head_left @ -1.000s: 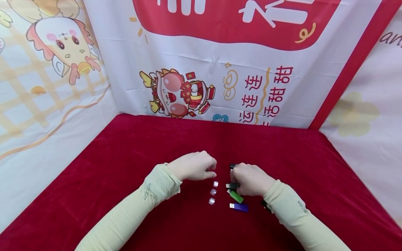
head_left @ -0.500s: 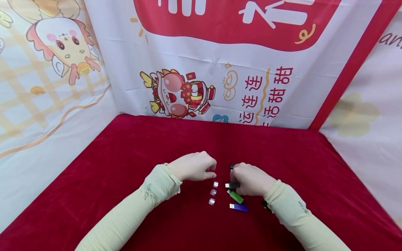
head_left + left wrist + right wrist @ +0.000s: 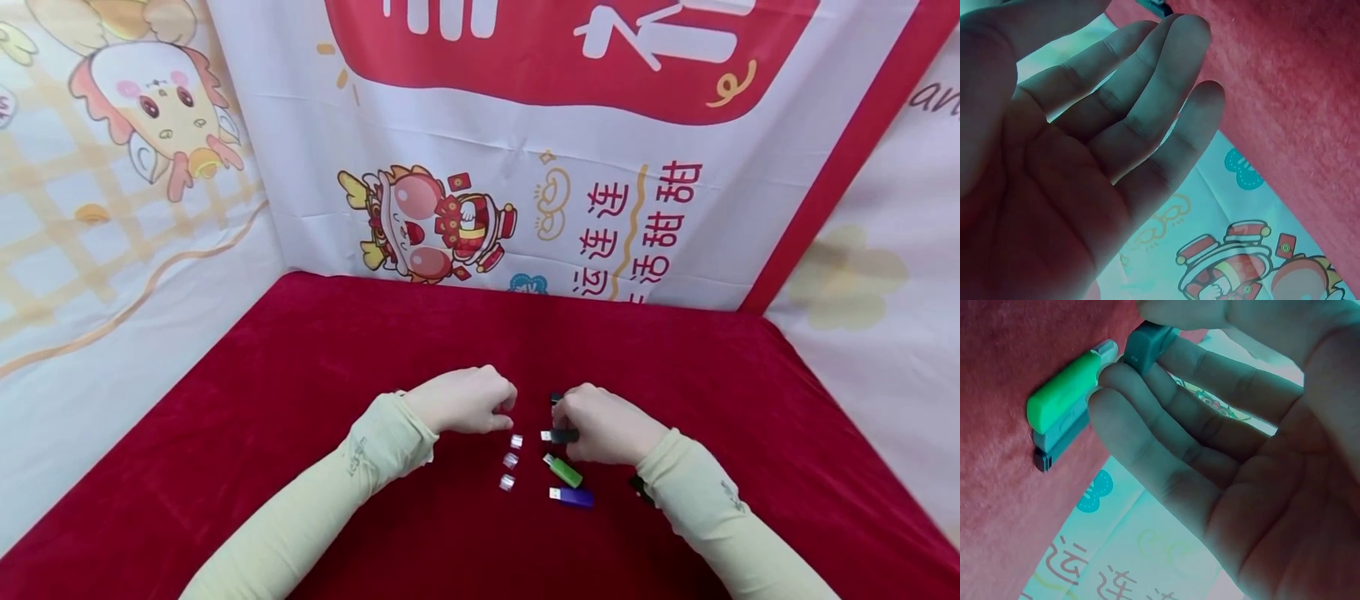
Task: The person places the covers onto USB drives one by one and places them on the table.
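Likely makeshift booth: printed cloth walls (image 3: 487, 142), red cloth-covered table (image 3: 442, 508).

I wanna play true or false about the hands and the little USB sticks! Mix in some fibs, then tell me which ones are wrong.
1. The right hand pinches a small black plastic USB stick. True.
2. A bright green plastic USB stick lies on the plush red cloth. True.
3. The left hand holds the green stick. False: nothing shows in its grasp.
4. Three small, clear, shiny pieces lie in a row. True.
5. The blue-purple rectangular plastic USB stick is farther from the person than the green one. False: it is nearer.
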The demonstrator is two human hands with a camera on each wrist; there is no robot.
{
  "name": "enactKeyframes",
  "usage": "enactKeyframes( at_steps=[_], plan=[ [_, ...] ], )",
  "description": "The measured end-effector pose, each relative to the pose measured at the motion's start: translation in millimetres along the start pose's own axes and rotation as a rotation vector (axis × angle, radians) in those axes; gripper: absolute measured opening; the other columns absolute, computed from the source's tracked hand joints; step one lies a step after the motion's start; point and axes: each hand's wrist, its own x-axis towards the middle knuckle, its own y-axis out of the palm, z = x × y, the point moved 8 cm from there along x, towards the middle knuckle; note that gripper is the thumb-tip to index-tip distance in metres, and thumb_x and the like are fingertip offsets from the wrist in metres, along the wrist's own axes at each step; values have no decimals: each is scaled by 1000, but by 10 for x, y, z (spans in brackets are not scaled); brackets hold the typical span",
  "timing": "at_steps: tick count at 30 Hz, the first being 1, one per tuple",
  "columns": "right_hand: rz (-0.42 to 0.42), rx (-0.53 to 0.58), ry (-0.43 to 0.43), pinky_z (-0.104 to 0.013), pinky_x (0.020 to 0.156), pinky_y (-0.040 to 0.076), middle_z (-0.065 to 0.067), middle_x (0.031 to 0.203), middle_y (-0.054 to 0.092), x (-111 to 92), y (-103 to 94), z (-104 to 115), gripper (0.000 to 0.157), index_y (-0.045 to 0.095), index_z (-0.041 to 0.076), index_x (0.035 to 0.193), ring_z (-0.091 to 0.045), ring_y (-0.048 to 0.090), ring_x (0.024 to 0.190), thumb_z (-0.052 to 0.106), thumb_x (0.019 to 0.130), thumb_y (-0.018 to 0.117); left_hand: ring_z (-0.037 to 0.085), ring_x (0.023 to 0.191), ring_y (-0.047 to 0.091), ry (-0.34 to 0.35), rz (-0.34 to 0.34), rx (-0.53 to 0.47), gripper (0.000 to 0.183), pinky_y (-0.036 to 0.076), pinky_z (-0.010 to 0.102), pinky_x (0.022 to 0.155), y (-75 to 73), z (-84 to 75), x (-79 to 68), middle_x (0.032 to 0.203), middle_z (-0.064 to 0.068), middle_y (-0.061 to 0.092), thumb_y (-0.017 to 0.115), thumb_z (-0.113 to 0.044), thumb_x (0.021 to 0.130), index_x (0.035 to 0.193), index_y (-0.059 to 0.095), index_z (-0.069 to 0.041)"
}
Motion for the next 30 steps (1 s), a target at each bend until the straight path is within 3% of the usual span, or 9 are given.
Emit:
enactKeyframes(
  at_steps=[6, 16, 30],
  plan=[
    [-43, -6, 21, -24, 58, 50, 6, 73, 60, -47, -120, -85, 17, 72, 10, 81, -8, 52, 63, 8, 70, 85, 7, 62, 55, 8, 23, 20, 19, 49, 22, 64, 108, -21, 31, 75, -7, 60, 77, -26, 87, 98, 72, -12],
    [-104, -25, 28, -25, 60, 50, 6, 75, 61, -81, -319, -179, 19, 74, 10, 83, -9, 52, 66, 9, 70, 87, 8, 70, 54, 48, 8, 87, 18, 49, 23, 67, 133, -93, 49, 85, -3, 62, 74, -23, 89, 101, 72, -10],
    [-108, -5, 24, -25, 58, 48, 4, 73, 60, -90, -347, -198, 18, 72, 8, 82, -10, 50, 64, 5, 70, 85, 6, 72, 53, 62, -41, 166, 18, 49, 25, 66, 176, -125, 81, 87, -8, 61, 76, -29, 87, 102, 75, -18]
  ],
)
